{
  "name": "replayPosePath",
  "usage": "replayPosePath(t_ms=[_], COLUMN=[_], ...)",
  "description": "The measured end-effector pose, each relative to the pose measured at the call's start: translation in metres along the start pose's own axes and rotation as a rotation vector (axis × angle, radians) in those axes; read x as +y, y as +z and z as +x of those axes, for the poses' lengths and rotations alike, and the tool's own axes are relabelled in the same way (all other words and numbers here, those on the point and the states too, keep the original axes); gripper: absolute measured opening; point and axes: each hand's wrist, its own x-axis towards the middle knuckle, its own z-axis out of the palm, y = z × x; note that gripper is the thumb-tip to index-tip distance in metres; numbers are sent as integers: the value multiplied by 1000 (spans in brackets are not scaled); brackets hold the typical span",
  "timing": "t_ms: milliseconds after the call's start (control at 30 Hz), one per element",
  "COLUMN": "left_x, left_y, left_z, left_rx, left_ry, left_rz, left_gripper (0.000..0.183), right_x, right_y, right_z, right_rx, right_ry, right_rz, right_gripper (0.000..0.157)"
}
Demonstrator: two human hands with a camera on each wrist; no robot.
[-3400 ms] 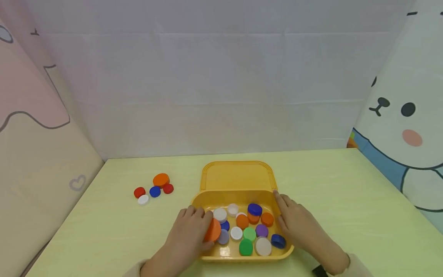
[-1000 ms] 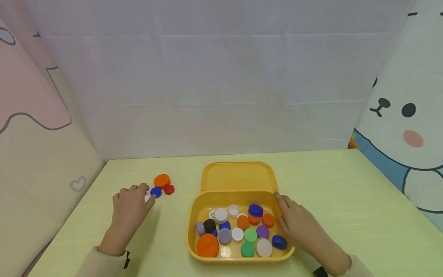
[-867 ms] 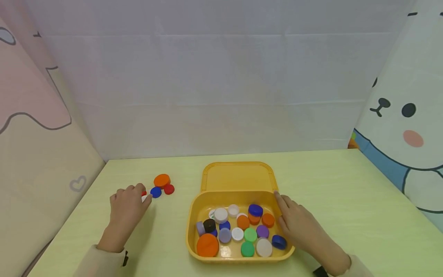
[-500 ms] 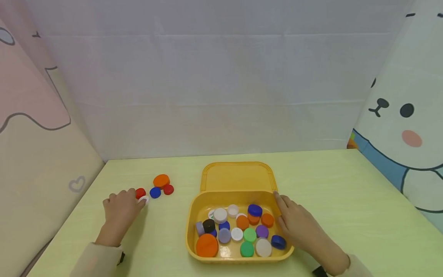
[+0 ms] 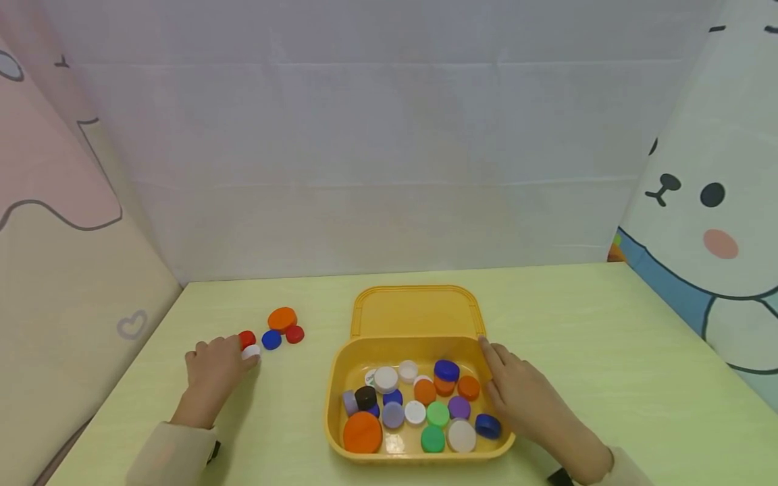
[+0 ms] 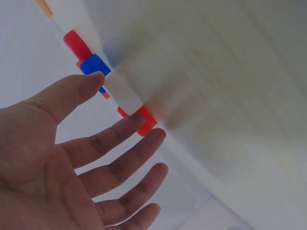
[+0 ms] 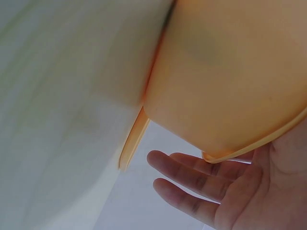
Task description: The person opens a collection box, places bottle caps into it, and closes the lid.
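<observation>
My left hand is beside a small white bottle cap. In the left wrist view the thumb and forefinger are spread at either end of the white cap, and a red cap lies by the fingertips. A blue cap, another red cap and a larger orange cap lie close by. My right hand rests on the right rim of a yellow box, its fingers nearly straight in the right wrist view.
Many-coloured caps lie loose in the yellow box, among them a large orange one, a black one and a green one. The yellow lid lies flat behind it. Printed cloth borders the table's back and sides.
The left hand has let a large orange cap go into the box and moved left to the loose caps. Lately it shifted slightly, close by the white cap. The right hand has stayed on the rim.
</observation>
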Motion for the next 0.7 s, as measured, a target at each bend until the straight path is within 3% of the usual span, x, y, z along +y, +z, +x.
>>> replayPosePath(t_ms=[700], left_x=[2], left_y=[3], left_z=[1], left_rx=[-1], left_ry=[18], left_rz=[15], left_gripper=[39], right_x=[0], right_y=[0], right_z=[0], right_rx=[-31], right_ry=[29], right_rz=[-5], right_gripper=[54])
